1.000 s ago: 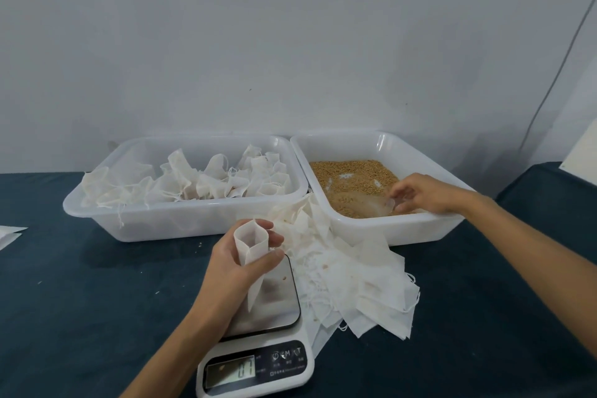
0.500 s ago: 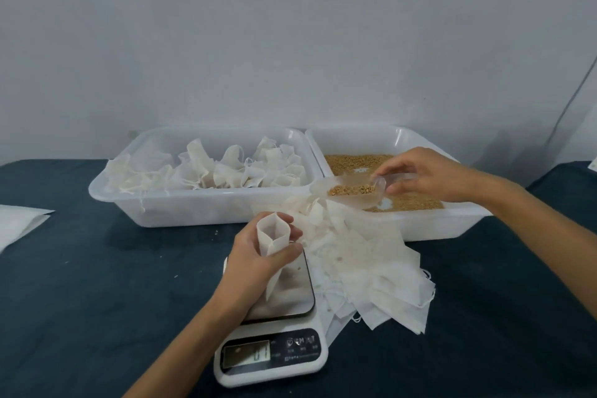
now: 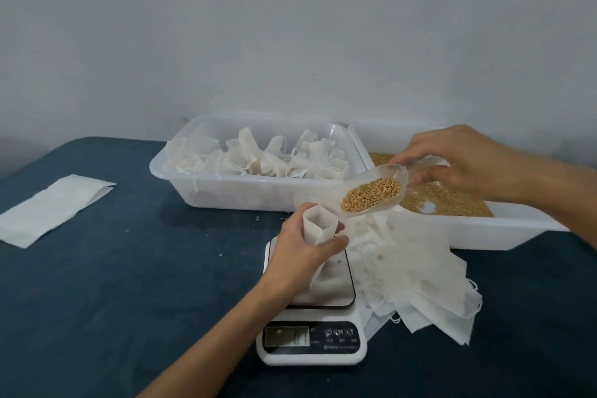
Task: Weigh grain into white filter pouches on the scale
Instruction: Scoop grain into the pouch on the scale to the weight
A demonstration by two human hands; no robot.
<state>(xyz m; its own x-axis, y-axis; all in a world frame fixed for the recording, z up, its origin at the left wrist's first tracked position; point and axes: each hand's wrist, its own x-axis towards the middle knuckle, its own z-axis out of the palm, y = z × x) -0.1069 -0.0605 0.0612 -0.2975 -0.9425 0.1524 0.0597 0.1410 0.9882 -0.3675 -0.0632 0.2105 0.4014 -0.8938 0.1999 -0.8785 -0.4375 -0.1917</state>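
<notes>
Left hand (image 3: pixel 303 249) holds an open pouch (image 3: pixel 318 229) over the scale (image 3: pixel 311 317) (fingers curled round it), while right hand (image 3: pixel 458 165) pinches a tilted scoop (image 3: pixel 371 194) of grain.

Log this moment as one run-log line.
left hand: holds open pouch over scale | right hand: holds scoop of grain, tipped at pouch mouth | pour: not yet

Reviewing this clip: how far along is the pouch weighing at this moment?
Done: the left tub holds many pouches that look filled, though their contents are hidden. In hand: the left hand holds an open pouch over the scale; the right hand tips a scoop of grain toward it, none poured yet. Left: a pile of flat pouches beside the scale.
</notes>
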